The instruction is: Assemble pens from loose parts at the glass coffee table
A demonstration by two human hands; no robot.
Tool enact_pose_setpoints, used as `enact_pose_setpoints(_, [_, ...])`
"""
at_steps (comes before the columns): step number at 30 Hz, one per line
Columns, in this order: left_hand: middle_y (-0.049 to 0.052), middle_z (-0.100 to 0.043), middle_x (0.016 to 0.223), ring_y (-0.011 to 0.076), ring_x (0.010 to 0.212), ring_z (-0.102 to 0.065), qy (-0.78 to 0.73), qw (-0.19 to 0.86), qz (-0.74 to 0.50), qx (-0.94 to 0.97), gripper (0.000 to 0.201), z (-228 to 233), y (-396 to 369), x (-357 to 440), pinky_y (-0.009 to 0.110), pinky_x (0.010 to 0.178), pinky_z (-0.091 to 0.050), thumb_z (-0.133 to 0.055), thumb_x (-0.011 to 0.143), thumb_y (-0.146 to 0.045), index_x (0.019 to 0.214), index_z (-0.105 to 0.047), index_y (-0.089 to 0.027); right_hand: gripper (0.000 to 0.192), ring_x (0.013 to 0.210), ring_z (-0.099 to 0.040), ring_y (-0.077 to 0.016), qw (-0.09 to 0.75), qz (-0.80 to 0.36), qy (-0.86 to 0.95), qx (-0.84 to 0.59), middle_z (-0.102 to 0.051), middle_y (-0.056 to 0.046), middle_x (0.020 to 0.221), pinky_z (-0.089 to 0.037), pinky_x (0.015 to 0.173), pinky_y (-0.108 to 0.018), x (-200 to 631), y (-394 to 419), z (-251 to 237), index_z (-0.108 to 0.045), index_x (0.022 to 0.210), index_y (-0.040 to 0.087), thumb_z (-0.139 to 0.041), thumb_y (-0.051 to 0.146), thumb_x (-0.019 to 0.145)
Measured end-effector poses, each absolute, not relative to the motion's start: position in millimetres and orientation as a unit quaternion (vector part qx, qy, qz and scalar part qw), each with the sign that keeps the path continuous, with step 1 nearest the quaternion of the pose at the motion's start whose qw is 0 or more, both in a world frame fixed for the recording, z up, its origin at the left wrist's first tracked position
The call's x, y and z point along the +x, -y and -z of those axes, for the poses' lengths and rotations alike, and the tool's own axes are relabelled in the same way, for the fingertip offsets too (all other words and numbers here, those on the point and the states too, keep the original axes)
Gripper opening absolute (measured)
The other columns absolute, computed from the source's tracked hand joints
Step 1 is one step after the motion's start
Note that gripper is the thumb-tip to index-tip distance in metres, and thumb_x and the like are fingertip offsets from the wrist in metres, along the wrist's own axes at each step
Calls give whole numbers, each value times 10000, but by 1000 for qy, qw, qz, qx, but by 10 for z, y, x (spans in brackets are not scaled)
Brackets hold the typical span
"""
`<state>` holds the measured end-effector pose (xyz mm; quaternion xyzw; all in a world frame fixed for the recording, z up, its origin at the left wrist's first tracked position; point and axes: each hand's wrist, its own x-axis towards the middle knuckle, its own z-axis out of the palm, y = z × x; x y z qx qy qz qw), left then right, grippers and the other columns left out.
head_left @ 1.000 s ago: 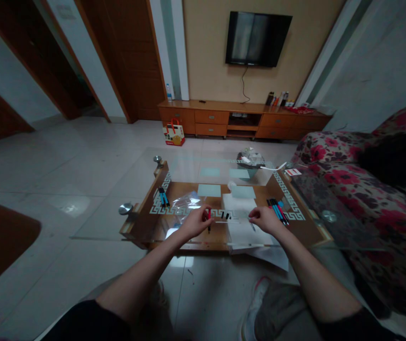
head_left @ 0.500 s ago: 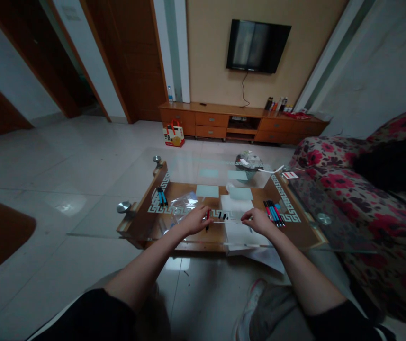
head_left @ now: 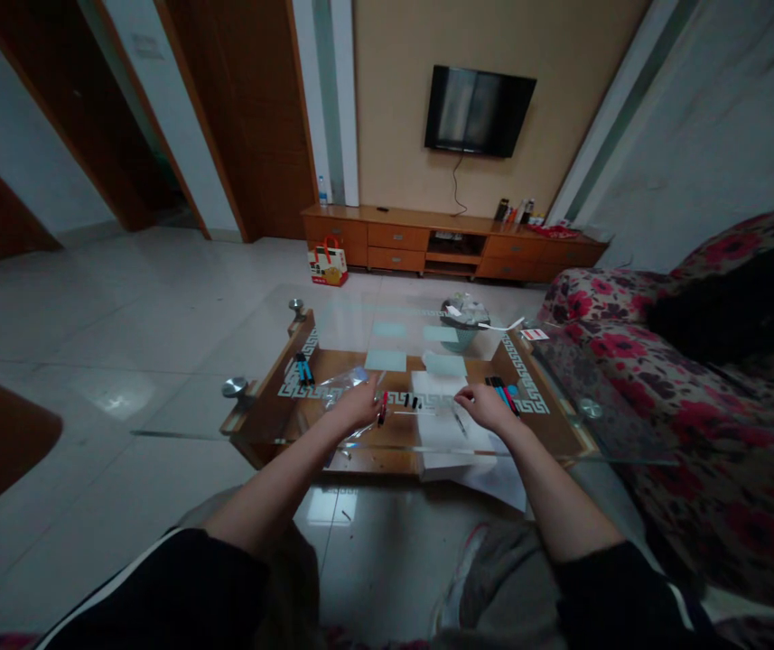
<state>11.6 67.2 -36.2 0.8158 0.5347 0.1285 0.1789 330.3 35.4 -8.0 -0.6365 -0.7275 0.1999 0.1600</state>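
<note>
My left hand (head_left: 361,406) is closed over the glass table, its fingertips on a red and black pen (head_left: 383,409) that points down. A thin white stick, perhaps a refill, lies just right of it. My right hand (head_left: 485,405) is pinched above the white paper (head_left: 435,435); anything between its fingertips is too small to make out. A slim dark pen-like piece (head_left: 460,421) shows below that hand. Between the hands are small black pieces (head_left: 414,403). Beyond my right hand lies a row of blue, red and black pens (head_left: 503,394), partly covered by it.
Blue and black pens (head_left: 303,369) lie at the table's left, near a clear plastic bag (head_left: 340,386). A basket (head_left: 461,336) with crumpled plastic shows at the back right. A flowered sofa (head_left: 603,311) flanks the table; a TV cabinet (head_left: 393,236) stands beyond.
The view has shifted slightly. The thin white stick no longer spans toward my right hand; more of the red pen shows at my left fingertips. My right hand stays pinched, closer to the pen row.
</note>
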Motion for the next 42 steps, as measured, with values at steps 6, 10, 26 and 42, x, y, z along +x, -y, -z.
enact_pose_setpoints(6, [172,-635,1097,302,1007,-631,-543,141,-110,821,347,199,-418,40,399,874,-462,-528,876,-326,1177,-520,-154,170,1017,-623,-230,232,-214,709,-631,-708,-110,1038,-400,975,-303,3228,-99,150,-742,962,182,-606,195,860])
enact_pose_setpoints(10, [126,-608,1101,259,1009,-613,-521,154,-169,823,324,277,-405,44,367,886,-468,-512,884,-310,1175,-528,-168,181,985,-591,-212,285,-257,698,-604,-670,-74,995,-373,1022,-328,3162,-39,224,-728,943,195,-657,126,792])
enact_pose_setpoints(26, [112,-555,1053,239,944,-578,-456,116,-216,856,271,527,-546,182,366,854,-475,-512,917,-322,1129,-579,-167,147,873,-594,-202,201,-196,791,-543,-655,-68,934,-426,885,-313,3190,-220,269,-739,941,189,-665,164,817])
enact_pose_setpoints(42, [52,-638,840,196,778,-597,-522,214,-234,792,225,556,-600,210,292,737,-437,-629,817,-273,1011,-596,-163,100,887,-618,-197,129,-132,811,-555,-660,-73,936,-436,810,-272,3183,-291,387,-716,913,190,-628,191,865])
